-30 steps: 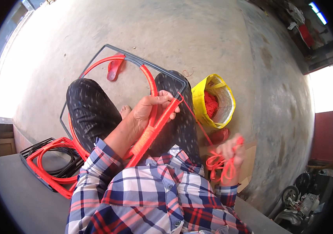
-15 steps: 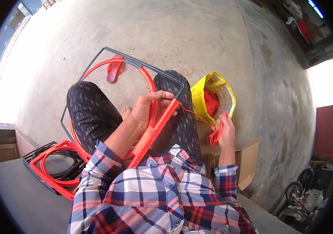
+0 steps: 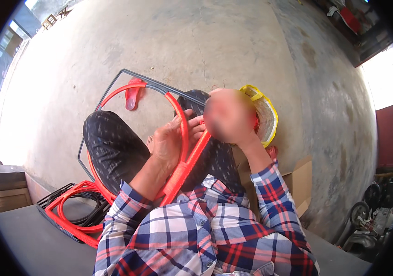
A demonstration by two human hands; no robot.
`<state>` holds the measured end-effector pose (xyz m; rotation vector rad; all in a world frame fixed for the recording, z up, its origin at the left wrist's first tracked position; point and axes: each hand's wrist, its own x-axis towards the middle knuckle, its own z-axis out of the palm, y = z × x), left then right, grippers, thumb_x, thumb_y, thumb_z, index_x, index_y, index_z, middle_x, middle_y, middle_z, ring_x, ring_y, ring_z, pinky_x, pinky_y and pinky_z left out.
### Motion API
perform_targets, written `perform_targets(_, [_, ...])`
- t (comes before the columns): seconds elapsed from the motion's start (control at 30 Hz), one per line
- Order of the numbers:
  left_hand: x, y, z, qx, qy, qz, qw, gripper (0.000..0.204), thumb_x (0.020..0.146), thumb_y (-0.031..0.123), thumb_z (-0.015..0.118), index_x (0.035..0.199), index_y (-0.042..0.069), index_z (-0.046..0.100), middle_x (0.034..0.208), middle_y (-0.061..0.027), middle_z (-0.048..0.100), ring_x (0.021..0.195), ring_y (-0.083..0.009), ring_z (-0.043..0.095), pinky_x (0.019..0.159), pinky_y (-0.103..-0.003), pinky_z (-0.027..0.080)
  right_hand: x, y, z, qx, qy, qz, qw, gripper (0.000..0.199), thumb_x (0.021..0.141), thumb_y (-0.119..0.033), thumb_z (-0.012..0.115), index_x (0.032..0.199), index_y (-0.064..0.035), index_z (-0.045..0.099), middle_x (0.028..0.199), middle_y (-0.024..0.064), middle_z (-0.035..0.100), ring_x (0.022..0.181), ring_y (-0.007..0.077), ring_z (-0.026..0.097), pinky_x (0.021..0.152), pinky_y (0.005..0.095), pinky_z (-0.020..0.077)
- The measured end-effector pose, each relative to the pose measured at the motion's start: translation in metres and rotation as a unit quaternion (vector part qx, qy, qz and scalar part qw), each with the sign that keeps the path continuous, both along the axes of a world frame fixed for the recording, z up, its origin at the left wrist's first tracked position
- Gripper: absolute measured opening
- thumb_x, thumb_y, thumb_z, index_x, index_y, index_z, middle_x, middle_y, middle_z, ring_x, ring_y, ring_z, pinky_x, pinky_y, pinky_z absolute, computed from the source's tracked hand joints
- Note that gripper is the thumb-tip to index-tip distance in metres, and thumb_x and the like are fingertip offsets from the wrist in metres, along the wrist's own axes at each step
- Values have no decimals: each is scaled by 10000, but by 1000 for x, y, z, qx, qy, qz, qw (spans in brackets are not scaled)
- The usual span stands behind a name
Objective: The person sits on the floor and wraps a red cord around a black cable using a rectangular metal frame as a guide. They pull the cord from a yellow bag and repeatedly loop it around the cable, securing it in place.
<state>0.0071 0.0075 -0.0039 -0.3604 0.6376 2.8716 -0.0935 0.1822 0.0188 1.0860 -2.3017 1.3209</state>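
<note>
A dark wire frame (image 3: 159, 83) with a round inner ring lies across my lap, partly wrapped in red cord (image 3: 196, 149). My left hand (image 3: 168, 140) reaches under the ring, palm up. Its fingers stretch out toward the wrapped side bar, and a bit of red shows by their tips. At the upper end of that bar is my right hand (image 3: 231, 115), blurred so that its fingers and anything in them are hidden. Behind it stands a yellow bag (image 3: 274, 112), its contents mostly covered. Loose red strands (image 3: 272, 151) show beside my right wrist.
More red-wrapped frames (image 3: 69, 207) and black rings lie on the grey bench (image 3: 17, 225) at my left. A red slipper (image 3: 133, 95) is on the concrete floor (image 3: 233, 41). An open cardboard box (image 3: 301, 184) stands by my right forearm, a motorbike (image 3: 371, 225) farther right.
My right hand has moved up and left from beside the yellow bag, where it held red cord, to the frame's corner. My left fingers have loosened from the bar and stretched out beneath it.
</note>
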Motion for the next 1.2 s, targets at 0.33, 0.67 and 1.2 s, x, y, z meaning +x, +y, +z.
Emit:
perform_targets(0.33, [-4, -1, -1, 31, -32, -68, 997, 556, 890, 331, 578, 1291, -50, 523, 1258, -242, 624, 1130, -340, 634, 993, -417, 514, 35, 25, -34, -8, -200, -63, 978, 209, 786, -145, 766, 879, 9, 659, 1014, 128, 659, 995, 270, 625, 896, 375, 489])
perform_targets(0.67, [-2, -3, -4, -9, -93, -172, 981, 304, 943, 173, 531, 1145, -49, 573, 1009, -255, 679, 732, -308, 681, 659, -374, 582, 64, 87, 22, -399, -390, 171, 812, 164, 875, -97, 668, 822, -68, 516, 834, 113, 623, 759, 220, 629, 869, 446, 494])
perform_targets(1.2, [-5, -9, -27, 35, -58, -137, 988, 221, 937, 189, 564, 1088, 27, 571, 923, -262, 670, 722, -335, 670, 654, -384, 556, 134, 185, 101, -552, -277, 84, 782, 183, 969, -202, 611, 973, -99, 460, 723, -14, 445, 536, 81, 376, 522, 289, 323])
